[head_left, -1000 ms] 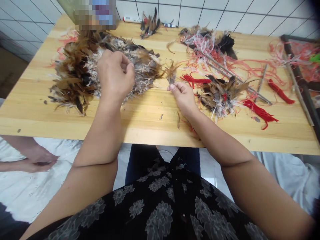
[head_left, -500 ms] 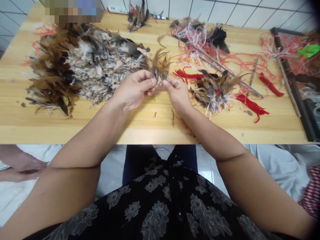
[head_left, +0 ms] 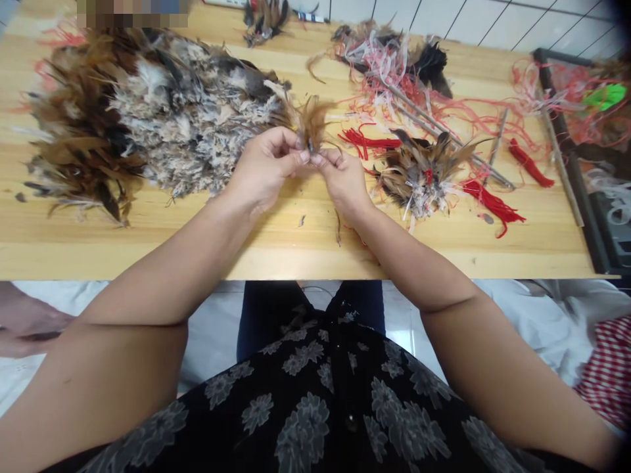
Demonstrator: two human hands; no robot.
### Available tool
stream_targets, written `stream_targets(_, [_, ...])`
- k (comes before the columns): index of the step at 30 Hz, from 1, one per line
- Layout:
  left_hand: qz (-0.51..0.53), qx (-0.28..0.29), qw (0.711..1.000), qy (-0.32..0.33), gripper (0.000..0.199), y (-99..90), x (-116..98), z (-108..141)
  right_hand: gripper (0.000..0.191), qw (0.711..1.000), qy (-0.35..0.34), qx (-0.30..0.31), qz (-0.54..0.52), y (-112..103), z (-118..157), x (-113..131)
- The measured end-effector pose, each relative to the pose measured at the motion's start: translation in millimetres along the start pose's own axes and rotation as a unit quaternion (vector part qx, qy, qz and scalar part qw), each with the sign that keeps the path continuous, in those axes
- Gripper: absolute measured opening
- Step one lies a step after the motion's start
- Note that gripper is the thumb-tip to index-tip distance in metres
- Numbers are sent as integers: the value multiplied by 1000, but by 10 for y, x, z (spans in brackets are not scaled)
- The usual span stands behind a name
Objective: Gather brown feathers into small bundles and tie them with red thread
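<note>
Below both hands, a black shirt with grey flowers (head_left: 305, 420) fills the near view. Well to the left of the left hand, below the surface (head_left: 276, 259), part of another person's hand (head_left: 34, 322) shows. A thin loose feather (head_left: 338, 230) lies just nearer than the right hand.

The left hand (head_left: 276, 156) and right hand (head_left: 345, 180) meet at the thumbs, each pinching at the base of a small brown feather tuft (head_left: 311, 125). The tuft stands just beyond the fingertips, its long axis pointing away from the body, quills toward the hands; neither hand is clearly nearer.

To the right of the right hand lies a feather bundle (head_left: 424, 171), with a red tassel (head_left: 495, 203) past it. Left of and beyond the left hand spreads the large feather pile (head_left: 182, 118). Farther from the right hand, rods (head_left: 446, 128) cross pink and white strands (head_left: 377, 69); a dark-framed tray (head_left: 562, 125) stands well to the right. Farthest beyond the left hand, a blue-and-white pen (head_left: 311, 17) lies beside another feather clump (head_left: 266, 25). No brand or writing is legible.
</note>
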State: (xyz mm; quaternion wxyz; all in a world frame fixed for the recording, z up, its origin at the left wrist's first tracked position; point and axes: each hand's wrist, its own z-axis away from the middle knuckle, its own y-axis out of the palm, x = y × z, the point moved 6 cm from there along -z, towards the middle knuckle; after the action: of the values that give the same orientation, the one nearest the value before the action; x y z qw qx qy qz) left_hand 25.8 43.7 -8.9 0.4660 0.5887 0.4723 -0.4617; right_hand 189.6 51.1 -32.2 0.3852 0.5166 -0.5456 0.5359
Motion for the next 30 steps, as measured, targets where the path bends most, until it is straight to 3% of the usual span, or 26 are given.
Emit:
stream_targets(6, [15,8,1000,-12,66,13,-39,-16,36,999,-2,27,-34,-10,21,119])
stream_targets(10, [-12,32,999,-32,61,60,-64,17,45,999,8,29,-44,5,11,122])
stream_targets(18, [75,55,992,-83,55,30,20,43,48,998,-1,62,-25,13,33,183])
stream_targets(24, [91,101,988,-78,51,11,33,49,56,990,-41,125,-46,68,67,142])
stream_targets(30, [68,140,986,-58,53,19,50,3,56,983,-6,142,-117,153,95,122])
